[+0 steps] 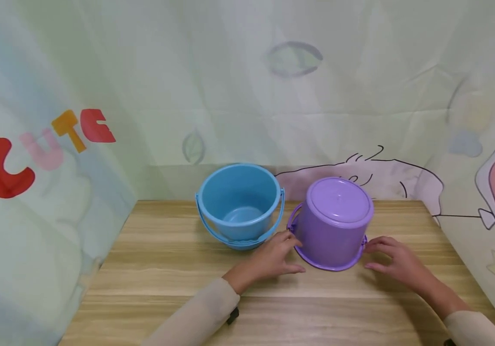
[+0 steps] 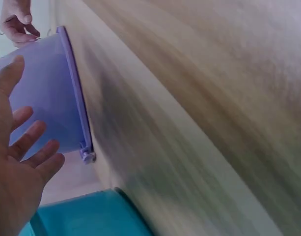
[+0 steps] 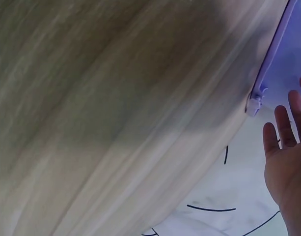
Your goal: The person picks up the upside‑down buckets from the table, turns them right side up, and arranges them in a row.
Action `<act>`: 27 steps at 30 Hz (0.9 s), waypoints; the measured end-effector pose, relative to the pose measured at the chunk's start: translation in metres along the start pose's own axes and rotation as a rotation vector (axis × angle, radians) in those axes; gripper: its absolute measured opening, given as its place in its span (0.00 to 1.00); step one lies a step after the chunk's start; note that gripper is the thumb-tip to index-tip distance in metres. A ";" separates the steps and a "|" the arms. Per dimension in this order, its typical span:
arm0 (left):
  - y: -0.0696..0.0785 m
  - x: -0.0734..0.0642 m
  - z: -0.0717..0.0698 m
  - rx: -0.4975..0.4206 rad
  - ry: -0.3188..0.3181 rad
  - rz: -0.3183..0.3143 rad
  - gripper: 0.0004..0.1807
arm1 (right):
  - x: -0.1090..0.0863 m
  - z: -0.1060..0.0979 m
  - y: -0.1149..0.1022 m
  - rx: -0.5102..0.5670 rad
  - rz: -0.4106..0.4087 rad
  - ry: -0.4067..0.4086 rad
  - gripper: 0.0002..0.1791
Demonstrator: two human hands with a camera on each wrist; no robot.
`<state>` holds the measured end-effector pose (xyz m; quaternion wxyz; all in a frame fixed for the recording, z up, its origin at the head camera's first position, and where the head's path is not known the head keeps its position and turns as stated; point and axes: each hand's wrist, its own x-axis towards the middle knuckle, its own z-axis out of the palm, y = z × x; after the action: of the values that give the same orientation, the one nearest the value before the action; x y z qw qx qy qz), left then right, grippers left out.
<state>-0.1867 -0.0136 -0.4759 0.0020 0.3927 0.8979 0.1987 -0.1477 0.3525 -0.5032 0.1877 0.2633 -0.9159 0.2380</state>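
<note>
A purple bucket sits upside down on the wooden tabletop, near the far edge and to the right of that edge's middle, well in from the far right corner. Its round base faces up, a smooth flat disc with a faint raised ring and a small dot at the centre. The plain, slightly glossy wall widens downward to a flared rim that lies against the wood. A small lug juts out low on the right side, and a purple handle curves out at the left. The person's hands are apart, one on either side of this bucket, and neither grips it. The left hand is beside its left side, thumb spread from the fingers; the right hand is beside its right side, fingers loosely extended toward the lug. Whether any fingertip touches the plastic cannot be told. Just to the left, a light blue bucket stands upright near the far edge, mouth up, its blue handle hanging down across the front. Pale sleeves cover the forearms, and printed cloth hangs behind the tabletop.
</note>
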 end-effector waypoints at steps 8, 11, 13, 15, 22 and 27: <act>-0.013 0.010 0.010 0.036 -0.048 -0.032 0.29 | 0.003 0.007 0.011 -0.049 -0.038 -0.005 0.20; -0.018 0.013 0.014 0.021 -0.055 -0.028 0.27 | 0.004 0.012 0.016 -0.056 -0.042 -0.006 0.20; -0.021 0.015 0.015 0.009 -0.051 -0.021 0.26 | 0.004 0.014 0.018 -0.054 -0.043 -0.010 0.21; -0.022 0.016 0.016 0.002 -0.038 -0.011 0.23 | 0.004 0.016 0.020 -0.054 -0.040 -0.015 0.21; -0.025 0.020 0.017 0.062 -0.016 0.055 0.14 | 0.005 0.021 0.023 -0.061 -0.053 -0.023 0.18; -0.028 0.022 0.020 0.069 -0.020 0.064 0.11 | 0.006 0.023 0.022 -0.070 -0.065 -0.032 0.17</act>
<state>-0.2186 -0.0087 -0.5010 -0.0090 0.4230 0.8912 0.1637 -0.1697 0.3541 -0.5266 0.1897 0.2899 -0.9175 0.1953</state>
